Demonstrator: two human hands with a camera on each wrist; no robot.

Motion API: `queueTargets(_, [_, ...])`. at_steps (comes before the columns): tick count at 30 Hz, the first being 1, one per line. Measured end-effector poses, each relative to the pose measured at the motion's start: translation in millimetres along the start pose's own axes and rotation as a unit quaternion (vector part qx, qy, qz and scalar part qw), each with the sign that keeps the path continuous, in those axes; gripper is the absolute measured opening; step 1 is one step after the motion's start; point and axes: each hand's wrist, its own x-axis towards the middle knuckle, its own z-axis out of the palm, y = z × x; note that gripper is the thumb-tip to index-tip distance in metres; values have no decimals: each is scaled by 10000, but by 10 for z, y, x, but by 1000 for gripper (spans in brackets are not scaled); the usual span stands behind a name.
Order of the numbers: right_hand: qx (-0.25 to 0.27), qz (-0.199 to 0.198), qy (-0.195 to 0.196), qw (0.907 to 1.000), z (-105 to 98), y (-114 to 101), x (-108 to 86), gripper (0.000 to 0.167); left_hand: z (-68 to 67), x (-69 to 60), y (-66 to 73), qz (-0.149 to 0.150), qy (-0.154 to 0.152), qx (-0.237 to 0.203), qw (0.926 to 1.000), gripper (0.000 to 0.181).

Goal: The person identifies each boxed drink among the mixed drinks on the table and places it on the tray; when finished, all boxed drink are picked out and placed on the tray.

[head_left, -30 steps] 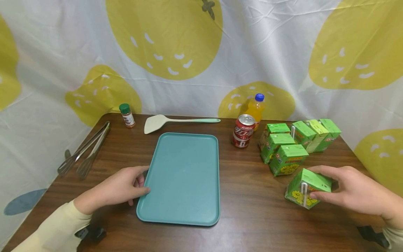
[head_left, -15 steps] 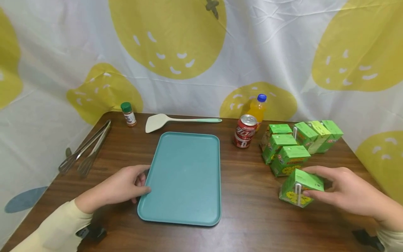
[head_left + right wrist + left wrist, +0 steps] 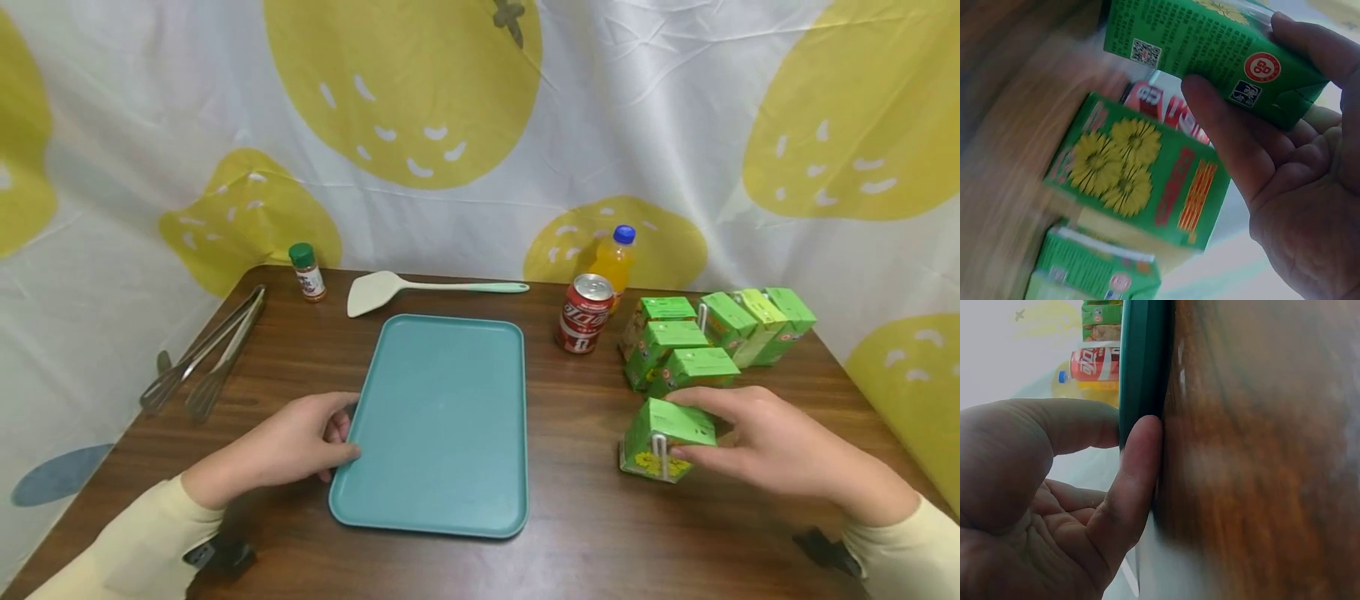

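Note:
A green drink carton [image 3: 663,437] with yellow flowers and a straw on its side is pinched between the thumb and fingers of my right hand [image 3: 772,446]. It is in front of another green carton [image 3: 701,367]. In the right wrist view, the held carton [image 3: 1210,56] spans the top beside my fingers. My left hand [image 3: 288,442] holds the left rim of a teal tray [image 3: 442,425], thumb on the rim. The left wrist view shows my left hand [image 3: 1054,487] with its fingertips at the edge of the tray [image 3: 1141,369].
Several more green cartons [image 3: 723,321] stand at the right. Behind the tray are a red can [image 3: 583,315], an orange drink bottle [image 3: 613,262], a spatula [image 3: 375,293] and a green-capped jar [image 3: 308,275]. Metal tongs [image 3: 217,354] lie at the left. A patterned cloth [image 3: 420,225] hangs behind the table.
My right hand has carried the pinched carton left, toward the tray, and it now partly covers the front of the standing carton behind. My left hand stays at the tray's rim.

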Motion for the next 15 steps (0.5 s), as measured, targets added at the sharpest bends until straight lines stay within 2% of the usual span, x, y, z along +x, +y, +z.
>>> queueTargets(6, [-76, -163, 55, 9998, 64, -86, 312, 55, -6, -3, -9, 45, 19, -68, 10000, 72])
queueTargets(11, [-353, -380, 222, 9984, 110, -147, 576, 52, -5, 5, -4, 90, 16, -106, 9999, 72])
queueTargets(15, [-245, -326, 201, 9990, 150, -170, 773, 49, 1, 11, -10, 97, 14, -116, 9999, 72])
